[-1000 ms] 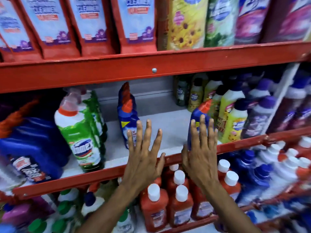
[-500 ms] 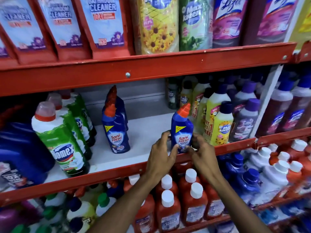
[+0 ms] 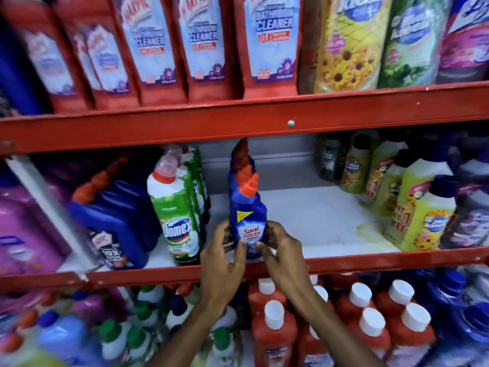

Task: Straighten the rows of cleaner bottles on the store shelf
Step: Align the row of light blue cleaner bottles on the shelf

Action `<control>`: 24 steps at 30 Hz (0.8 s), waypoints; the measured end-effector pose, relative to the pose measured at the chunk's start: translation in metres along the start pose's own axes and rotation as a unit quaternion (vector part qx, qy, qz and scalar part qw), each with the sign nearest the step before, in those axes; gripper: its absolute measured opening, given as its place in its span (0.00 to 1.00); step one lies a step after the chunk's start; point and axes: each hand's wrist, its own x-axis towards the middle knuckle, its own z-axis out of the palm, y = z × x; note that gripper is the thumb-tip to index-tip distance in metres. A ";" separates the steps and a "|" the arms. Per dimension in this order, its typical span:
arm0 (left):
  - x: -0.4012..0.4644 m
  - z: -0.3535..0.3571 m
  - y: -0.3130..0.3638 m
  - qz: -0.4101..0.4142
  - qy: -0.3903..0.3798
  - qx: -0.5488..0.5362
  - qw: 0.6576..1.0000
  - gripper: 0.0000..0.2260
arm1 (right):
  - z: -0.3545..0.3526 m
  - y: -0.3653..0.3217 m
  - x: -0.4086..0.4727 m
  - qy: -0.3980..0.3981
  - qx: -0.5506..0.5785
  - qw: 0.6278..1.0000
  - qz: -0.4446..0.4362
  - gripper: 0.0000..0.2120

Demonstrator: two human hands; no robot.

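A blue Sani Fresh bottle [image 3: 248,221] with an orange cap stands upright at the front of the middle shelf [image 3: 330,221]. My left hand [image 3: 223,256] grips its left side and my right hand [image 3: 281,251] grips its right side, fingers wrapped around its lower half. More blue bottles of the same kind [image 3: 242,162] line up directly behind it. A row of green and white Domex bottles [image 3: 176,207] stands just to its left.
Yellow and purple cleaner bottles [image 3: 423,215] fill the shelf's right side, dark blue jugs [image 3: 116,218] the left. A red rail [image 3: 370,260] edges the shelf front. Red bathroom cleaner packs [image 3: 206,46] sit above. Orange white-capped bottles [image 3: 275,329] crowd the shelf below.
Both hands closed on the lone blue bottle at the shelf's right-middle and carried it left. It now stands at the front of the blue row beside the Domex bottles.
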 end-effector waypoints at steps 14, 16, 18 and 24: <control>0.004 -0.002 -0.026 -0.135 -0.065 -0.143 0.978 0.36 | 0.022 0.007 0.008 0.028 0.157 0.979 0.125 0.21; 0.016 0.005 -0.018 -0.185 -0.077 -0.219 0.955 0.37 | 0.025 0.005 0.022 0.006 0.206 0.965 0.159 0.22; 0.024 0.012 -0.012 -0.220 -0.087 -0.285 0.929 0.36 | 0.031 0.008 0.031 -0.013 0.224 0.959 0.175 0.23; 0.024 0.026 -0.004 -0.249 -0.107 -0.335 0.902 0.30 | 0.036 0.016 0.036 -0.020 0.226 0.952 0.206 0.25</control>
